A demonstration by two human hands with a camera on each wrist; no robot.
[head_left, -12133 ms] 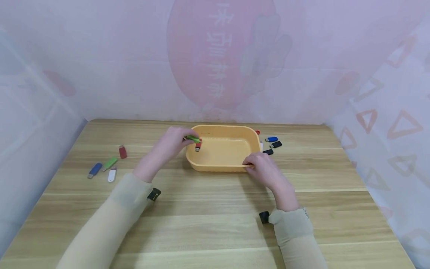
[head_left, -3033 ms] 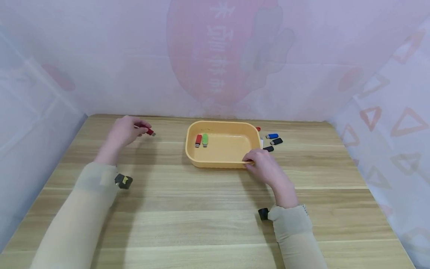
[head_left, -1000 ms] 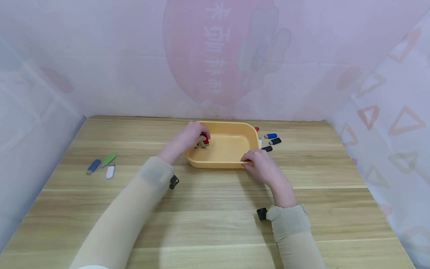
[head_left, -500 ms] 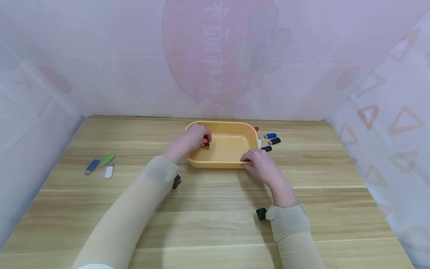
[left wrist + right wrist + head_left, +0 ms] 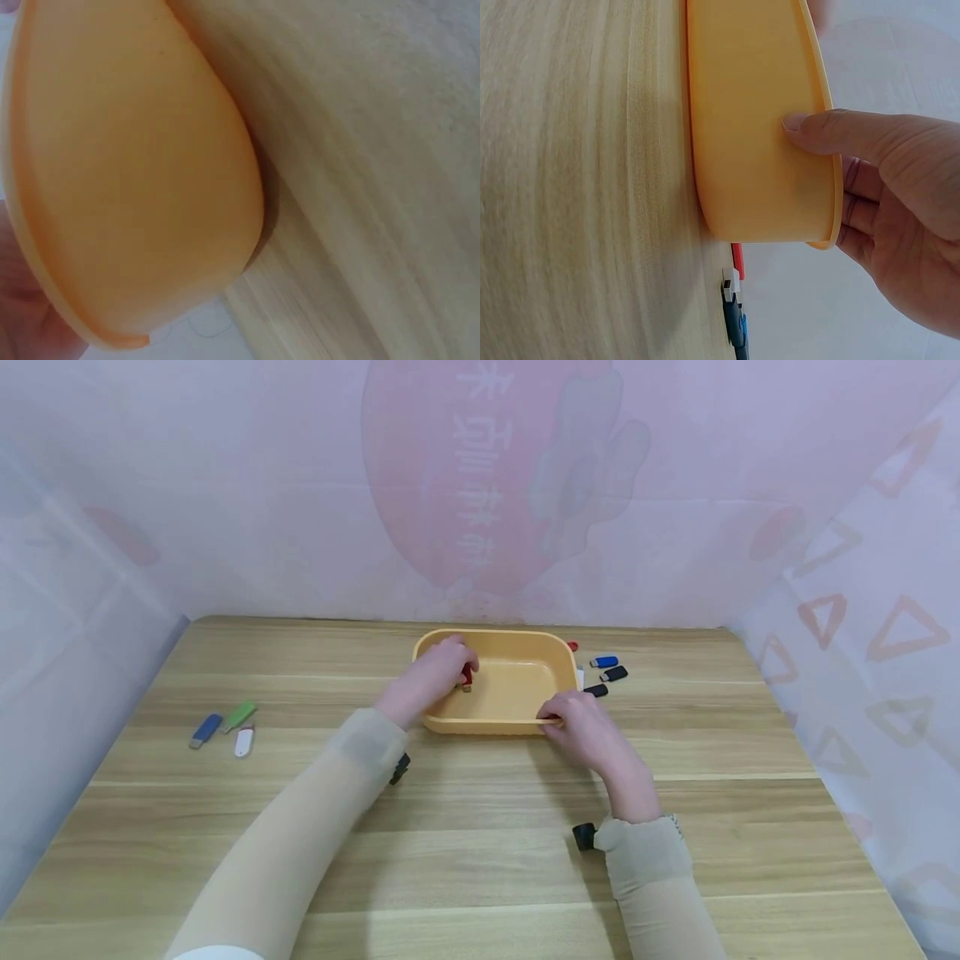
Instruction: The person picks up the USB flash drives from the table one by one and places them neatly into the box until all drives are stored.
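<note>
The left hand (image 5: 435,672) reaches into the left end of the yellow tray (image 5: 517,720), just above frame centre, its fingers curled around a red stick (image 5: 467,676) that pokes out at its fingertips, low over the tray floor. The right hand (image 5: 581,727) pinches the tray's near right rim, thumb on the outer wall (image 5: 832,127), fingers inside. On the table (image 5: 480,827), a blue stick (image 5: 604,662) and two black ones lie just right of the tray; blue, green and white sticks (image 5: 243,742) lie far left.
</note>
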